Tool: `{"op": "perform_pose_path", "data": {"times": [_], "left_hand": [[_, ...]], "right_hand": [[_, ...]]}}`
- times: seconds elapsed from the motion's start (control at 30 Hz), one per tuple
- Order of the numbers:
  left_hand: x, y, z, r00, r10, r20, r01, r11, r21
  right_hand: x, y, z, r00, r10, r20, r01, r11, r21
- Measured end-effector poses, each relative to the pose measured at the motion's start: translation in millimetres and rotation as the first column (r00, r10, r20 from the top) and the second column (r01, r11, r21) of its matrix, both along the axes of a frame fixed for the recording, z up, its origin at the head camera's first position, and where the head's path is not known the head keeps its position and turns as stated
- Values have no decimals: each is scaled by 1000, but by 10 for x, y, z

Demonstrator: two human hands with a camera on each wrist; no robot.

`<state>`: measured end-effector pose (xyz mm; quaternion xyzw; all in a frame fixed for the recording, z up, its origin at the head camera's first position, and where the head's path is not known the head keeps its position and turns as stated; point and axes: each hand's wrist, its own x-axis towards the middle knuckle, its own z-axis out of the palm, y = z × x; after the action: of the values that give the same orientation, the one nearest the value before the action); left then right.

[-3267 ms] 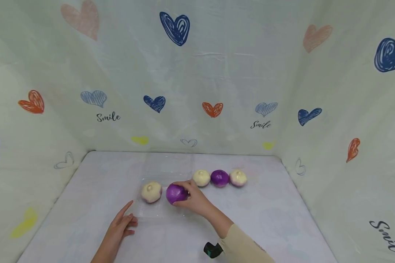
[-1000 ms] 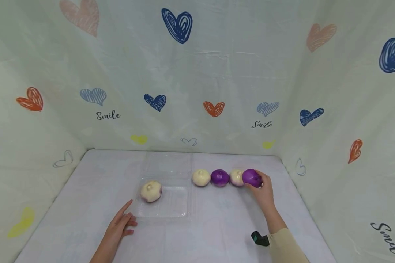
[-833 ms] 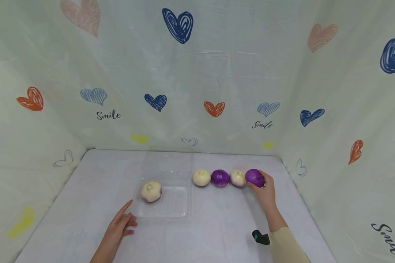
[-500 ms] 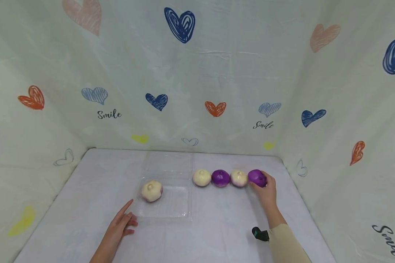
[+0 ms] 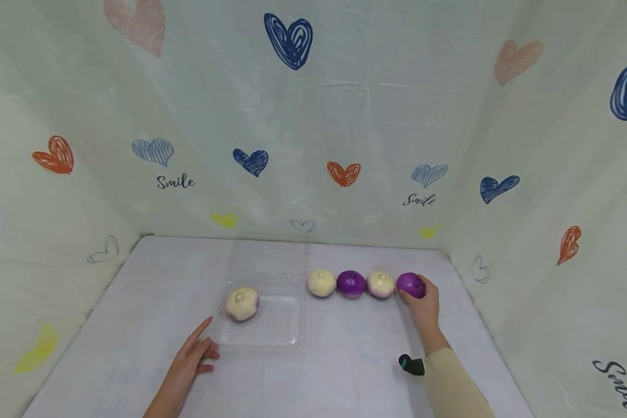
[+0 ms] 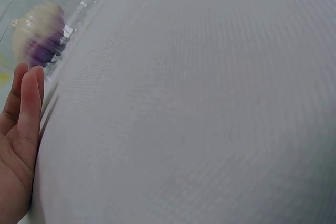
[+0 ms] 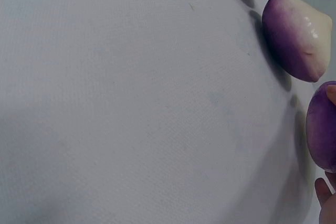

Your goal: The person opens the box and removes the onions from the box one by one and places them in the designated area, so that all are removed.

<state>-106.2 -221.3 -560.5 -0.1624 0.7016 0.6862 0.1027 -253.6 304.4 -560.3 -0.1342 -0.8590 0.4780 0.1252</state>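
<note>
At the right end of a row, my right hand (image 5: 424,306) grips a purple turnip (image 5: 409,283) between thumb and fingers. In the right wrist view this turnip (image 7: 320,127) sits beside a white-and-purple turnip (image 7: 296,38), a small gap between them. The row continues leftward with a white turnip (image 5: 381,284), a purple one and another white one. A clear plastic container (image 5: 279,326) holds one white turnip (image 5: 242,303) on its left side. My left hand (image 5: 187,355) lies by the container's left front corner, index finger extended, holding nothing.
The container's clear lid (image 5: 269,258) is folded back behind it. A black device (image 5: 411,364) is worn at the right wrist, by the beige sleeve (image 5: 451,380). A heart-printed curtain (image 5: 313,116) surrounds the white table (image 5: 345,360) at the back and sides.
My right hand has carried the purple turnip out of the container to the row's right end. Over the last second it moved slightly right and down. My left hand has stayed in place.
</note>
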Motion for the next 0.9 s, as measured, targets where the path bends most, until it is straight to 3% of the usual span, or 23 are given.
{"op": "perform_pose_path", "data": {"times": [0.4,0.9], "left_hand": [[-1,12,-5,1000,3,7,-3,1000,-6],[-4,8,-4,1000,4,-2,-4,1000,-9]], "right_hand": [[-70,13,-73,1000,0,25,-1,999,33],[-71,-10,-44,997,29,67,-33,998,57]]}}
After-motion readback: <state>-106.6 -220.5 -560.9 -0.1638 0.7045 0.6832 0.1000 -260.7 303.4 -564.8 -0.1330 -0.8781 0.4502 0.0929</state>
